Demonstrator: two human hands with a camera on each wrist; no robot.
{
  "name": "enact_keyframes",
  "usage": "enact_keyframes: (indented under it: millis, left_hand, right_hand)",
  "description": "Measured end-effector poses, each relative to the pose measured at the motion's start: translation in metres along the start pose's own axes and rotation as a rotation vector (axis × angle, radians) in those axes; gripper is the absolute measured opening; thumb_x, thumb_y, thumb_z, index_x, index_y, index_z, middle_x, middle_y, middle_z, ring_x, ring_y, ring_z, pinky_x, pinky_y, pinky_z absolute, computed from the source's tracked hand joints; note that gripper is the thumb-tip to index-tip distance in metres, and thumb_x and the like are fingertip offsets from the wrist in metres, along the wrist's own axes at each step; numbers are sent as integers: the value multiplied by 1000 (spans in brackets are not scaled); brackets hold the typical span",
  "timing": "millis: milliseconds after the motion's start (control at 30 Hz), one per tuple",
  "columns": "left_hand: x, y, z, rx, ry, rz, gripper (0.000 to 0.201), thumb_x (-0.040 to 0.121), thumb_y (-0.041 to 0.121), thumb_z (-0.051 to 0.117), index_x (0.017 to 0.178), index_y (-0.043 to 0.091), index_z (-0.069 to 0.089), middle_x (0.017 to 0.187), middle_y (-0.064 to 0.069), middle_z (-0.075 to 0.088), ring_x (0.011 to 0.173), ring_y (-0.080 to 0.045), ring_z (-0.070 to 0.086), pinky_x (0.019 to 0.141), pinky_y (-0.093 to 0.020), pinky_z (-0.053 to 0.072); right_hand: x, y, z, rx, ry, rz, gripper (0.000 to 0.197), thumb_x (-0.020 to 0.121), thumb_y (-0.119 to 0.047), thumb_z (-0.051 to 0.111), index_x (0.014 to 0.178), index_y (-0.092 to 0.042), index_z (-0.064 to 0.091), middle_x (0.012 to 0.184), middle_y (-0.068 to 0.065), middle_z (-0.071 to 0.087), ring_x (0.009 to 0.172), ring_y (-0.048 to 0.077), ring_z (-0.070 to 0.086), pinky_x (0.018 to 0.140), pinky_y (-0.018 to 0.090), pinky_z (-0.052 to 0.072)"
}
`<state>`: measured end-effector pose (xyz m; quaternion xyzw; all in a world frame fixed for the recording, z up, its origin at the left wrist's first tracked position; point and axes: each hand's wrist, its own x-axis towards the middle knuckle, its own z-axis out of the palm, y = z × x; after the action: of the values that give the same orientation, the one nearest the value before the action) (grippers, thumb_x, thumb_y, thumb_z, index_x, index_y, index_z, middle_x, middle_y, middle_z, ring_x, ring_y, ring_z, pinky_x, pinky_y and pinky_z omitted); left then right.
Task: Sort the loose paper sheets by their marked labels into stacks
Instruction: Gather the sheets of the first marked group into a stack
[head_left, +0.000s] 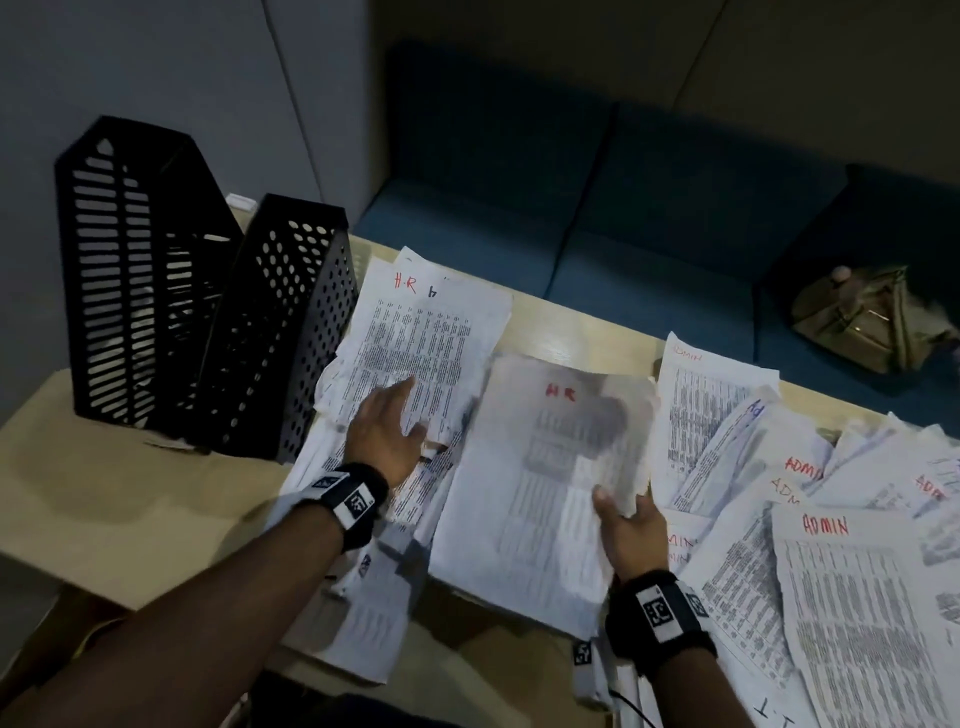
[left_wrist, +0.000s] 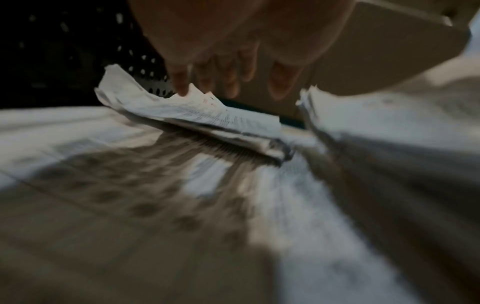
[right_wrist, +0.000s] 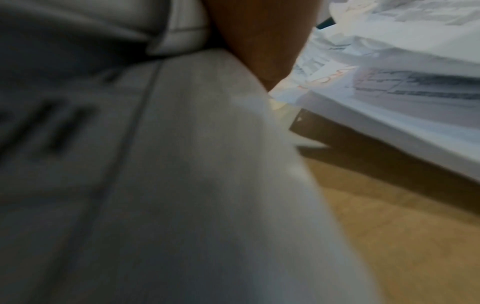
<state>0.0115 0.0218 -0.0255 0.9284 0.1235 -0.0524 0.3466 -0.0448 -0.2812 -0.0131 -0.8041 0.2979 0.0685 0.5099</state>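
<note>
The right hand pinches the right edge of a blurred sheet marked HR, lifted over the table. The left hand, fingers spread flat, hovers just over the HR stack. ADMIN sheets lie right.

Two black file holders at the table's left edge, one slotted, one perforated. Two hands over the papers: left hand, right hand. Two wristbands, one per wrist. Two sheets legibly marked "HR" in red: one on the HR pile, one loose sheet. At least five red "ADMIN" marks readable across the ADMIN sheets at right. One olive handbag on one blue sofa. Total count of paper sheets impossible to tell: overlapped and blurred.
</note>
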Motion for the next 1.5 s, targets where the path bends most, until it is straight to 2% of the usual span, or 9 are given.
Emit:
enact_keyframes:
  millis: [100,233,400,567,733,933,1200,1300,1500]
  left_hand:
    - [-1,-21,0,198,-184,-80,66,96,38,46,152,24,16,149,-13,39,135,-31,38,109,-44,37]
    - [6,-25,-6,186,-155,-113,52,92,37,51,140,17,44,120,-10,63,107,-29,59,89,-39,52]
    - [23,-28,-14,232,6,-129,18,79,30,71,94,21,69,137,-7,41,128,-30,38,101,-40,40]
    - [49,-22,-22,172,-95,-364,104,65,31,87,148,19,26,157,-10,10,142,-35,16,113,-50,27]
    - [72,-14,-21,162,-236,-403,129,62,23,90,152,19,-2,156,-16,12,143,-37,15,112,-52,27]
    - [73,-3,-17,13,-92,-333,59,91,34,61,139,5,43,142,-19,48,128,-37,46,102,-42,42]
    - [51,35,-53,-347,117,-222,22,97,26,50,113,14,57,116,-13,63,105,-33,59,84,-30,44]
    - [20,45,-62,-565,-19,-254,52,83,43,57,129,17,55,129,-6,61,117,-26,58,99,-43,47]
    - [-57,39,-16,-192,-421,-148,27,94,33,57,113,15,63,100,2,68,80,-9,61,74,-25,48]
  right_hand:
    - [5,2,-7,-20,22,37,81,74,-54,68,125,7,53,130,25,56,121,38,53,102,45,43]
    - [3,5,-7,-63,9,95,74,86,-39,66,134,11,41,140,28,44,130,40,42,102,40,36]
    - [-4,23,-1,-140,43,114,40,90,-35,61,110,0,61,99,19,66,84,27,57,72,28,42]
    - [-6,28,4,-149,68,119,38,89,-40,59,107,-7,60,90,12,68,74,25,62,57,23,44]
    - [0,21,4,-173,25,120,32,92,-30,59,113,-6,57,95,10,65,82,25,57,74,30,46]
    - [6,23,5,-238,-8,126,33,91,-28,60,117,-8,57,106,13,69,101,33,64,90,43,52]
    - [7,20,1,-224,-43,138,36,92,-28,60,117,-3,55,110,18,67,103,34,62,85,36,49]
    - [2,24,-2,-168,-44,169,34,90,-34,60,110,-6,57,95,11,68,88,30,64,74,35,53]
    - [-7,18,-3,-107,-16,163,46,88,-46,57,104,-3,57,94,12,60,94,33,59,77,37,49]
